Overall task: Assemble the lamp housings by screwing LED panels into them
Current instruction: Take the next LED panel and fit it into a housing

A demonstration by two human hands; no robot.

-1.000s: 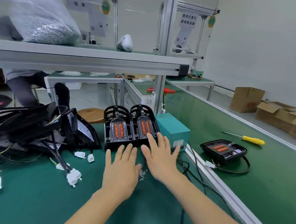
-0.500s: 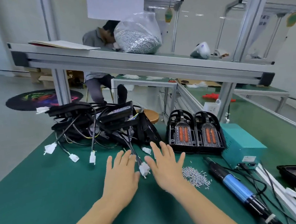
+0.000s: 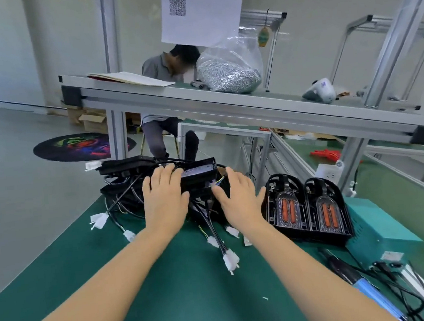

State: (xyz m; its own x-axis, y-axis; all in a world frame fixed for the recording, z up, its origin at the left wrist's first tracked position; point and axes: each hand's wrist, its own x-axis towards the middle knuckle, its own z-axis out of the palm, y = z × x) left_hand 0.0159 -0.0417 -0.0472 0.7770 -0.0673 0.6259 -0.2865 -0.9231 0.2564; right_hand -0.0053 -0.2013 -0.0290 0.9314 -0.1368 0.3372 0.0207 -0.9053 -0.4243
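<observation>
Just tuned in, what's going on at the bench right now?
A person reaches both hands into the pile of black wired lamp parts: the left hand rests on it, the right hand is spread open beside it. Two lamp housings with orange panels stand to the right, untouched.

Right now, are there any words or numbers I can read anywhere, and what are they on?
None can be read.
Hanging paper sheet: a QR code and print, too blurred.
Label on the teal box: too small.
Yellow hanging tag: too blurred.
White device: blue mark, unreadable.
</observation>
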